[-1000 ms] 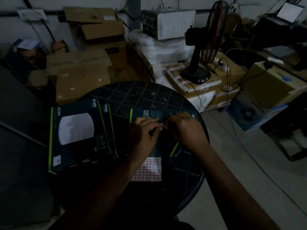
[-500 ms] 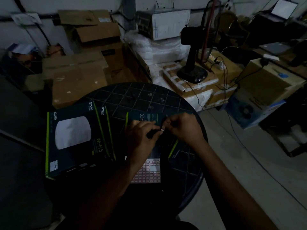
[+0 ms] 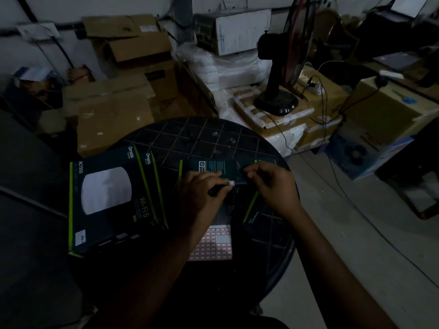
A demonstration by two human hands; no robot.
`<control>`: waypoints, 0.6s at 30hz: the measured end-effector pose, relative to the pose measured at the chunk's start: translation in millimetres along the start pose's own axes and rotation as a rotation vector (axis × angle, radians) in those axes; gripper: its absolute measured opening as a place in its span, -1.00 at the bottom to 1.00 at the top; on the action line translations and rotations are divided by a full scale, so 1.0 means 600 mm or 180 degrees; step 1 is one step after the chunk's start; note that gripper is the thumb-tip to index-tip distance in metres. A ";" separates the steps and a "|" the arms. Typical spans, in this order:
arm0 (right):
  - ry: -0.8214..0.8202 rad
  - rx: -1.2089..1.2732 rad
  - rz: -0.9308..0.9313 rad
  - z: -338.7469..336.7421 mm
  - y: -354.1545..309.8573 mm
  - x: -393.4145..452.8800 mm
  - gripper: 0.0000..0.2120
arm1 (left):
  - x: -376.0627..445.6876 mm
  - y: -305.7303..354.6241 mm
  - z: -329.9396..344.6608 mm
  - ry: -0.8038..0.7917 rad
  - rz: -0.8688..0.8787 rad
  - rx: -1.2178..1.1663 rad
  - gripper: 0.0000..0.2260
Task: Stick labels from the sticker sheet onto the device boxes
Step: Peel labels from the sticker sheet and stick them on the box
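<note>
Two device boxes, one sticker sheet, left hand grip apparently pinching label, right hand curled.

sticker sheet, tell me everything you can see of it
The sticker sheet lies flat on the round black table, near its front edge. It looks like white paper printed with a grid of small red-outlined labels; a patch near the top right looks blank. The left forearm hides its left part, and its top edge meets the dark box.
</note>
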State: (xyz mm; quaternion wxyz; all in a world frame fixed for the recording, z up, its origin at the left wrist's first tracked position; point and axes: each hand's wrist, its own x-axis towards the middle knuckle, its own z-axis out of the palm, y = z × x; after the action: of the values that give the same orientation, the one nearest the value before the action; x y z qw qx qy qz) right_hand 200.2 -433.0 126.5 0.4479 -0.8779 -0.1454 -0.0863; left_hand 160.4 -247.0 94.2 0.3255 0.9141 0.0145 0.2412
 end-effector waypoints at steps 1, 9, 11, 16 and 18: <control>0.0004 -0.0009 -0.0042 0.000 0.004 -0.004 -0.87 | -0.002 -0.003 0.001 0.0004 0.0011 -0.0065 -0.83; 0.0146 -0.1147 -0.0968 0.035 -0.006 -0.027 -0.91 | -0.003 -0.011 -0.001 -0.0029 0.0041 -0.0253 -0.84; 0.0347 -0.1461 -0.1036 0.045 -0.009 -0.029 -0.93 | -0.006 -0.011 -0.002 -0.0007 0.0086 -0.0271 -0.85; 0.0404 -0.1807 -0.1028 0.055 -0.011 -0.019 -0.87 | -0.004 -0.008 -0.004 -0.0036 0.0215 -0.0187 -0.80; 0.0374 -0.1401 -0.0792 0.051 -0.004 -0.021 -0.88 | -0.005 -0.011 -0.005 -0.0016 0.0229 -0.0181 -0.82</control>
State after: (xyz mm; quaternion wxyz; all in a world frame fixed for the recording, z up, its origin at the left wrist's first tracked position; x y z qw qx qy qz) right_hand 188.0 -409.0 106.5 0.2397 -0.9231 -0.2039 -0.2211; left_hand 157.5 -240.7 90.9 0.3425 0.9051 -0.0261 0.2508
